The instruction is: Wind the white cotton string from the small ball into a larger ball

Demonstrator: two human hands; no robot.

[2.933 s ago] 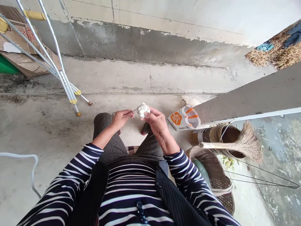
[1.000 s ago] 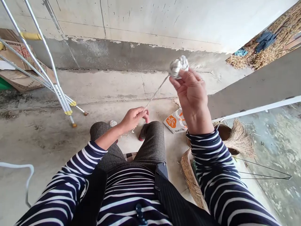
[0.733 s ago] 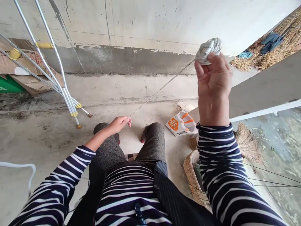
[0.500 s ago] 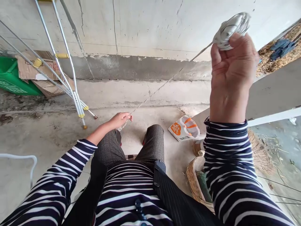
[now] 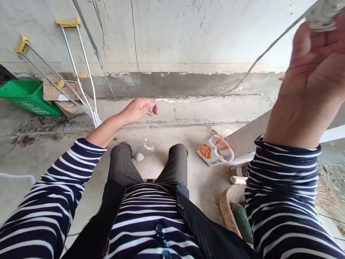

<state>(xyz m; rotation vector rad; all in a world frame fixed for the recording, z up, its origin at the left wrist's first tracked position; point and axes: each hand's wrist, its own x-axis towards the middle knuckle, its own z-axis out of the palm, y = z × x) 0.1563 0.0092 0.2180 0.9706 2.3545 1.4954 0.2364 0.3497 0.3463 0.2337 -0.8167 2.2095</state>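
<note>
Before the wall (image 5: 172,36), pinches cord (image 5: 237,86) in the left hand (image 5: 141,109), clasps its ball (image 5: 325,16) in the right hand (image 5: 318,68), and lets a braided tail (image 5: 146,135) hang over the floor (image 5: 205,183) near its wall-side edge.

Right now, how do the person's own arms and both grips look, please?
The left sleeve and right sleeve are dark navy with white stripes, leaving the wrists uncovered. The left grip and right grip are bare hands, without gloves.

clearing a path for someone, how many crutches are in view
2. One crutch stands at the left of the view; the second crutch is farther left, crossing in front of the cardboard box. Their lower ends are partly hidden behind the left forearm.
</note>
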